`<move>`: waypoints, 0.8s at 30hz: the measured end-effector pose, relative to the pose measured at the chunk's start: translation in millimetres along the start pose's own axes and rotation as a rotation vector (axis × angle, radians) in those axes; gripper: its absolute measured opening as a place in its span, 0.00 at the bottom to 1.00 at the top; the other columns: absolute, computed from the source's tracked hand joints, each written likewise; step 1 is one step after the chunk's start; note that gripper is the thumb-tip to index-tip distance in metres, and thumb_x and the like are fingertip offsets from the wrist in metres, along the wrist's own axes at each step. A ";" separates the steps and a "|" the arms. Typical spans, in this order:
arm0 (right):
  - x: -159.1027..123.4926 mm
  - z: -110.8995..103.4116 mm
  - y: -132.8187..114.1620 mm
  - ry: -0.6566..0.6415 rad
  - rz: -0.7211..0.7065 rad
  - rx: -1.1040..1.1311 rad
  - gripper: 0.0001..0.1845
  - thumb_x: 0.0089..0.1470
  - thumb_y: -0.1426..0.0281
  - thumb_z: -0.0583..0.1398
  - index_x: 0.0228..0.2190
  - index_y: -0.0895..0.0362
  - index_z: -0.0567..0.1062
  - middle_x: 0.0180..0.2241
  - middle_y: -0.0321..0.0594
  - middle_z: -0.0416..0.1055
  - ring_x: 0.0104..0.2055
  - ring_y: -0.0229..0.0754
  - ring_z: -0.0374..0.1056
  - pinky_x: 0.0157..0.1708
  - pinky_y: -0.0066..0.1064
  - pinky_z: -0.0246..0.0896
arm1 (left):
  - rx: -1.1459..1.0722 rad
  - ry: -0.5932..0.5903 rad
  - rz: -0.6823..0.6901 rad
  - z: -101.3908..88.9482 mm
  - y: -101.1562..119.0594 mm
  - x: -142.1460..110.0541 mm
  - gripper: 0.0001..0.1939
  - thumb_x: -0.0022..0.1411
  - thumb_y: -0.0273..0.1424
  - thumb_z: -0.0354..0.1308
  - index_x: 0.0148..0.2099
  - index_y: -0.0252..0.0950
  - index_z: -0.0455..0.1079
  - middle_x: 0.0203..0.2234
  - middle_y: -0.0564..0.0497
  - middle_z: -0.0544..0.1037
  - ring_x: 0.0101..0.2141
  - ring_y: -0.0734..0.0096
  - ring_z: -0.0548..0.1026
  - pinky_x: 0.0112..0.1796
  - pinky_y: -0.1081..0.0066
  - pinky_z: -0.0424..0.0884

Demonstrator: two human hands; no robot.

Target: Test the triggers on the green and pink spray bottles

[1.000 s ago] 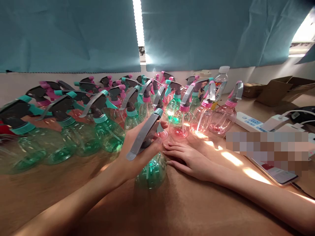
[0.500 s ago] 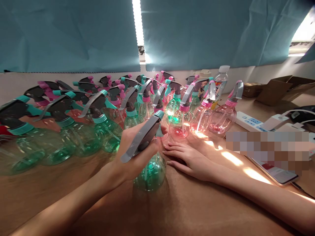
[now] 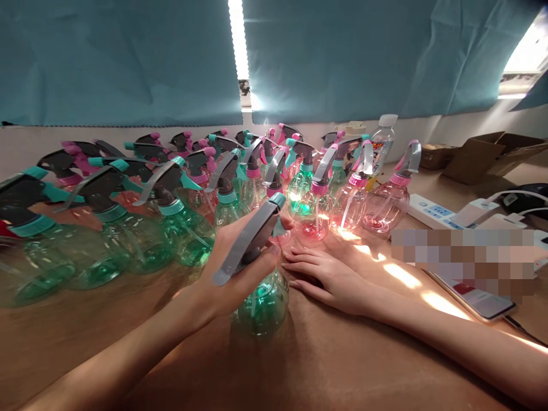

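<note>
A green spray bottle (image 3: 262, 305) with a grey and turquoise trigger head stands upright on the brown table (image 3: 334, 365). Wrapped round the neck of this bottle, just under the trigger head, is my left hand (image 3: 240, 268); it hides the collar and most of the trigger. My right hand (image 3: 331, 279) lies palm down on the table just right of the bottle, fingers stretched out and holding nothing. Behind both hands stand several green spray bottles (image 3: 188, 234) and pink spray bottles (image 3: 314, 220), all with trigger heads on.
To the right lie a white power strip (image 3: 432, 211) with plugged-in chargers and a phone (image 3: 475, 294) with a cable. An open cardboard box (image 3: 479, 157) sits at the back right. A clear bottle with a white cap (image 3: 384, 140) stands behind the pink ones. A blue-green curtain (image 3: 128, 63) hangs behind.
Almost nothing differs. The view has shifted very slightly; my left hand still grips the green spray bottle and my right hand rests in the same place.
</note>
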State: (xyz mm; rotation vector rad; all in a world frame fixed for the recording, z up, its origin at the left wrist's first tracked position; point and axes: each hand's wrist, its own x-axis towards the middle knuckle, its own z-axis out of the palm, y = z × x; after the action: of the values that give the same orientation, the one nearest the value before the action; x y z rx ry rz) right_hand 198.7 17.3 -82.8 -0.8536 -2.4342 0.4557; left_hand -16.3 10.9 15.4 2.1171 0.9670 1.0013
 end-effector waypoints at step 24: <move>1.1 -1.9 -1.6 -0.004 -0.002 -0.003 0.19 0.65 0.66 0.55 0.55 0.55 0.71 0.55 0.48 0.71 0.59 0.50 0.64 0.60 0.47 0.59 | -0.211 -0.072 -0.044 2.8 -3.2 1.0 0.22 0.58 0.25 0.56 0.56 0.39 0.66 0.47 0.46 0.77 0.31 0.69 0.75 0.34 0.67 0.74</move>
State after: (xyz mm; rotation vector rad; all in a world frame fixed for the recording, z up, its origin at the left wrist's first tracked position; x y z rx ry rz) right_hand 198.2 17.0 -80.1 -0.8518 -2.4394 0.4539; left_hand -14.6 12.9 11.8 1.9360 0.8305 0.9549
